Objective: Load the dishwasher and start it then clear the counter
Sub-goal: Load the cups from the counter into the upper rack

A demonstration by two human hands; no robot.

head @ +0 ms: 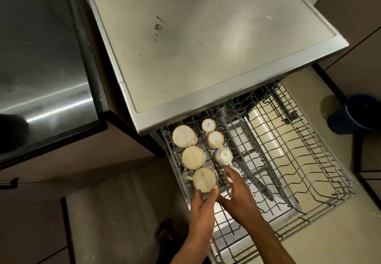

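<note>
The dishwasher's wire rack is pulled out below the steel dishwasher top. Several white cups stand upside down in two rows at the rack's left side, among them a large cup at the back and a small cup. My left hand grips the nearest upturned mug from the front. My right hand reaches across beside it and holds a small white cup, mostly hidden under my fingers.
The rack's right half is bare wire tines. A steel sink lies at the left. A blue bucket stands on the floor at the far right. My foot is on the floor left of the rack.
</note>
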